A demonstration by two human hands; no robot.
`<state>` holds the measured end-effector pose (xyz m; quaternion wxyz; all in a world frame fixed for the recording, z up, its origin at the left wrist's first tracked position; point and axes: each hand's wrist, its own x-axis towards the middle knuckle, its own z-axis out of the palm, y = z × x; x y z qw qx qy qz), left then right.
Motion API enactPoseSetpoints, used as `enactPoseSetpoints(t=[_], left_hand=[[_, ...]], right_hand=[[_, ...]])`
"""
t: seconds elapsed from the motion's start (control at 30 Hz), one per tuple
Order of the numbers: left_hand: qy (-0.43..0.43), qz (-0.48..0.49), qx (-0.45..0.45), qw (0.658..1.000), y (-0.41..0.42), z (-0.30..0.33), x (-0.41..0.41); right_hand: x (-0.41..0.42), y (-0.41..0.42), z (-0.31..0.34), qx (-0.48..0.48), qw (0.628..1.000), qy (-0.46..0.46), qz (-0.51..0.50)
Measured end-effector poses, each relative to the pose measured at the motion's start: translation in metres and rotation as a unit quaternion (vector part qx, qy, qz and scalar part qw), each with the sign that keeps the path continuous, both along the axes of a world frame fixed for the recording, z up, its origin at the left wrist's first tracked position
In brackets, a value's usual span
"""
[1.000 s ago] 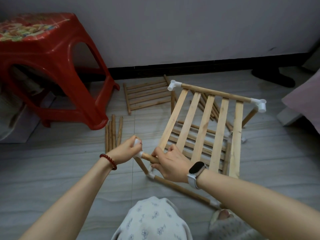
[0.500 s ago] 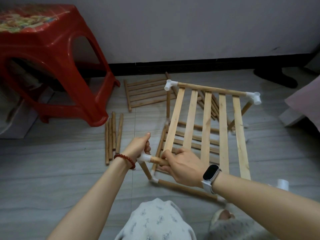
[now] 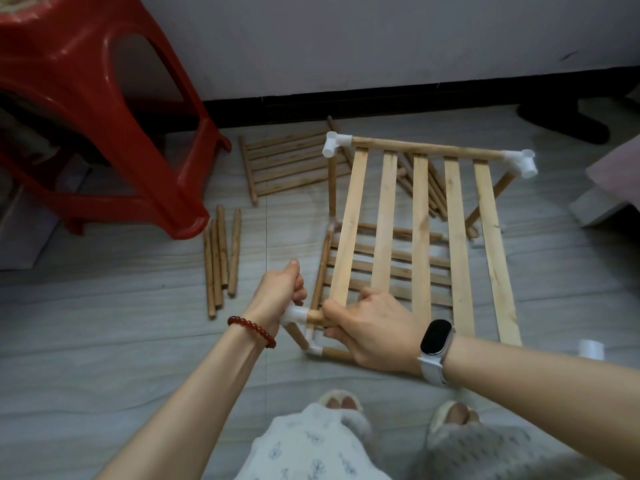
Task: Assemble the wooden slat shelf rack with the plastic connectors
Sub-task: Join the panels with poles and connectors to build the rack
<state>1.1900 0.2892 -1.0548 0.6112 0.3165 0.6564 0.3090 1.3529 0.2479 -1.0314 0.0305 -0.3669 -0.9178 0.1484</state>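
rack frame [image 3: 420, 237]: swung since earlier frame, slats now running nearly straight away; stands on floor [image 3: 104, 341]. left hand [image 3: 277, 292]: fingers curled round white corner connector [image 3: 296, 315]. right hand [image 3: 374, 332]: gripping near dowel rail [image 3: 316, 317] beside it. spare dowels [image 3: 221, 258]: left, near red stool [image 3: 104, 133].

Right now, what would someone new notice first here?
The half-built slat rack fills the centre floor, white connectors at its corners. Both hands work its near left corner: the left hand holds a white connector, the right hand grips the rail. A red stool stands far left.
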Motion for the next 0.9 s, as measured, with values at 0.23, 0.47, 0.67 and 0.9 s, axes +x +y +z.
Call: enactPoseSetpoints(t=[0.23,0.47,0.67,0.9], left_hand=[[0.145,-0.062,0.071,0.985,0.002,0.004,-0.003],[0.477,-0.202,0.437,0.735,-0.013,0.018,0.009],[0.383,-0.448,0.541,0.599,-0.029,0.021,0.086],[0.447,-0.544,0.537,0.464,-0.039,0.017,0.151]], right_hand=[[-0.005,0.014,0.007,-0.007,1.0,-0.029,-0.003],[0.091,0.031,0.062,-0.084,0.974,0.026,-0.208],[0.205,-0.023,0.02,-0.095,0.749,0.345,-0.557],[0.198,-0.053,-0.018,-0.269,0.529,0.52,-0.615]])
